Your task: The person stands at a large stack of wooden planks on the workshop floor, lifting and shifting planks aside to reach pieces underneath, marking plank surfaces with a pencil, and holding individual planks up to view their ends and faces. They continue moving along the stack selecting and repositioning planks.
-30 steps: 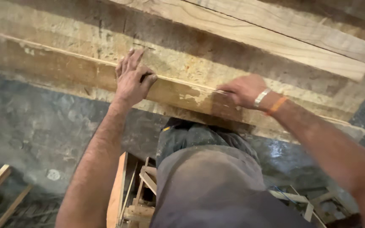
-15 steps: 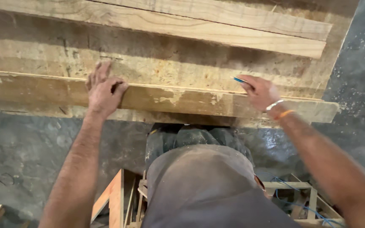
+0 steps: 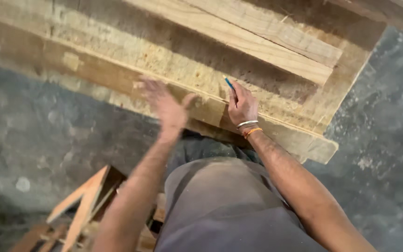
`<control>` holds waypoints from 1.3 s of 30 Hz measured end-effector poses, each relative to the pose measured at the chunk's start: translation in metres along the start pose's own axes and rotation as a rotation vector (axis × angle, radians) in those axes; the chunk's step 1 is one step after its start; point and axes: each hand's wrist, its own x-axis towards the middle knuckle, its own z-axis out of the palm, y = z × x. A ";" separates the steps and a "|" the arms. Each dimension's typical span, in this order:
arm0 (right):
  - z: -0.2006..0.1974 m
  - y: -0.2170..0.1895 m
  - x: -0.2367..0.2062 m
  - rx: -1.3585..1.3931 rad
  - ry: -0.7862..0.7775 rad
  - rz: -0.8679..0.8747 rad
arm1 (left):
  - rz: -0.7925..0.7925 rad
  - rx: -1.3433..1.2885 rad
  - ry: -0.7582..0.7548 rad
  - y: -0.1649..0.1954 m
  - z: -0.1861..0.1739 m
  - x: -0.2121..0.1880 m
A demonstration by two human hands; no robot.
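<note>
Holding a blue pencil [image 3: 229,83], right hand [image 3: 242,105] rests on plank [image 3: 117,79].

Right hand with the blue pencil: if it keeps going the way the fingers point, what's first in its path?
Probably the pale raised wooden plank lying across the rough timber slab beyond the right hand; depth is unclear.

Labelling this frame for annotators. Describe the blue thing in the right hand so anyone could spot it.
Start at the stack of pale wooden planks filling the top of the view. On the front plank's edge rests the right hand, with wrist bands. From its fingers pokes a thin blue pencil-like tip, the only blue thing among the tan wood.
</note>
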 end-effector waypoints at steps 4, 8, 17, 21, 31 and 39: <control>-0.015 0.000 0.011 0.108 -0.231 -0.095 | -0.018 -0.221 0.072 0.060 0.013 -0.043; -0.014 -0.013 0.046 0.081 -0.597 -0.266 | -0.051 -0.170 0.065 0.067 0.004 -0.040; -0.062 0.038 0.045 -0.340 -0.890 -0.481 | -0.145 -0.172 -0.115 0.081 -0.010 -0.036; -0.171 0.122 -0.012 -0.507 -0.940 -0.331 | -0.160 -0.115 -0.158 0.085 -0.019 -0.036; -0.280 0.198 -0.041 -0.891 -1.146 -0.013 | -0.171 -0.145 -0.172 0.091 -0.025 -0.041; -0.130 0.107 -0.001 -0.277 -0.834 -0.202 | -0.144 -0.104 -0.168 0.087 -0.013 -0.040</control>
